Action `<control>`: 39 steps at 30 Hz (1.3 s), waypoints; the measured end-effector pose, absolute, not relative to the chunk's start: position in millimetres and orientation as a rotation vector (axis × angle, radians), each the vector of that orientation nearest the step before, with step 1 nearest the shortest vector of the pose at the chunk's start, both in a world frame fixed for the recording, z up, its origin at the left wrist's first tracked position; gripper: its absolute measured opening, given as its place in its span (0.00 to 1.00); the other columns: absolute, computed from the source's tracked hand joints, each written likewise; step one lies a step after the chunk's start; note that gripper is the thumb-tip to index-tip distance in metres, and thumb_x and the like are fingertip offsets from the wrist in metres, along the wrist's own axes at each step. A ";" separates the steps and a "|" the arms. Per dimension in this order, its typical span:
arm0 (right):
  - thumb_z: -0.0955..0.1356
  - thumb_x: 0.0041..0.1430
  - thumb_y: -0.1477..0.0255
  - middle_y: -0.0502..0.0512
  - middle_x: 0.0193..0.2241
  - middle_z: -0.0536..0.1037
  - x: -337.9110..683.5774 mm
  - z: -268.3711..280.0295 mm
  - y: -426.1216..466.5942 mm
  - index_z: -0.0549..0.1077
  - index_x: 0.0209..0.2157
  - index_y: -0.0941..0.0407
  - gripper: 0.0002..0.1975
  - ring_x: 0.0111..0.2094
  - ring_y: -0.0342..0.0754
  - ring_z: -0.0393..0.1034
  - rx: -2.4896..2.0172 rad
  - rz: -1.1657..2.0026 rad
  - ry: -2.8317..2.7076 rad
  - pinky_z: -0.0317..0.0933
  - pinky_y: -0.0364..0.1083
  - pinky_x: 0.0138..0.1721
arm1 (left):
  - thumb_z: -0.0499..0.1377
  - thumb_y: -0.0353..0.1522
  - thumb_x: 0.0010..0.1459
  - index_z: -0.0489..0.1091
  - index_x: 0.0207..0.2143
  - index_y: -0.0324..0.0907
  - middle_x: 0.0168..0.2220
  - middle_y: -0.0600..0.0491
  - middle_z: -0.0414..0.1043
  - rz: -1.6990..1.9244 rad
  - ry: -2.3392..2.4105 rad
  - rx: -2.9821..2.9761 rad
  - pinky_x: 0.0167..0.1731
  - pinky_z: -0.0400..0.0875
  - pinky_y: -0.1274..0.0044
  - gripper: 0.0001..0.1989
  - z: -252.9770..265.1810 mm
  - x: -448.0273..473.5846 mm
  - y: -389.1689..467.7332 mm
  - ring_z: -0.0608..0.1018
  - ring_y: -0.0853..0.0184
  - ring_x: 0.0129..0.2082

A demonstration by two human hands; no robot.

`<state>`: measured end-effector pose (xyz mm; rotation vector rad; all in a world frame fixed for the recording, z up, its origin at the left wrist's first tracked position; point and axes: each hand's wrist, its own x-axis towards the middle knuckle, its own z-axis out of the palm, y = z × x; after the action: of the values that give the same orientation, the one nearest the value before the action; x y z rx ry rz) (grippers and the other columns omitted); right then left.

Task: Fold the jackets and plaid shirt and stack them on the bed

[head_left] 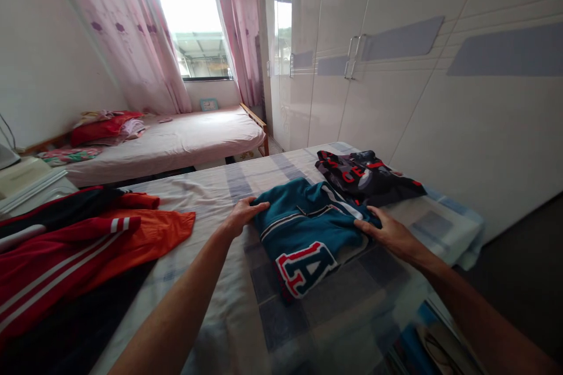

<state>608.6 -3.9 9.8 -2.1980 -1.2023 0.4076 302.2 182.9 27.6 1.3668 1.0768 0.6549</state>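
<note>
A teal jacket [290, 211] with a zip and a large letter patch lies folded on the bed in front of me. My left hand [241, 215] grips its left edge, thumb on top and fingers hidden beneath the cloth. At the opposite edge my right hand [385, 233] pinches the fabric near a white stripe. Just beyond the jacket, a dark garment with red lettering [373, 179] lies folded.
Red striped clothing [79, 246] and an orange garment [153, 234] are heaped at the left on the checked sheet [211, 299]. Books [426, 340] show at the bottom right. White wardrobe doors [396, 105] flank the bed's right side. A second bed [189, 135] stands under the window.
</note>
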 end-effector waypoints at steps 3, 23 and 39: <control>0.66 0.47 0.54 0.65 0.46 0.73 604.0 13.2 2.9 0.64 0.52 0.59 0.34 0.42 0.58 0.72 -2.084 0.521 -1.097 0.66 0.54 0.42 | 0.69 0.35 0.36 0.70 0.38 0.36 0.29 0.51 0.75 0.665 1.054 1.280 0.24 0.67 0.79 0.24 28.8 304.0 185.0 0.75 0.68 0.26; 0.69 0.49 0.72 0.60 0.43 0.76 512.4 51.3 168.3 0.72 0.43 0.59 0.17 0.40 0.47 0.71 -1.619 0.727 -1.346 0.65 0.43 0.39 | 0.60 0.49 0.49 0.70 0.37 0.40 0.36 0.48 0.76 0.637 1.475 1.532 0.27 0.72 0.73 0.22 26.2 150.9 54.7 0.78 0.59 0.33; 0.64 0.52 0.52 0.62 0.37 0.74 489.5 27.9 131.8 0.75 0.34 0.59 0.24 0.40 0.53 0.69 -1.915 0.364 -1.716 0.62 0.50 0.43 | 0.60 0.45 0.44 0.73 0.32 0.39 0.30 0.49 0.76 0.872 1.440 1.869 0.37 0.69 0.72 0.19 20.4 203.5 193.7 0.77 0.57 0.36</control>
<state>489.5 131.8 27.9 -1.9145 -1.7158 0.3635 203.5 193.7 20.4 1.8686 1.4397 0.8716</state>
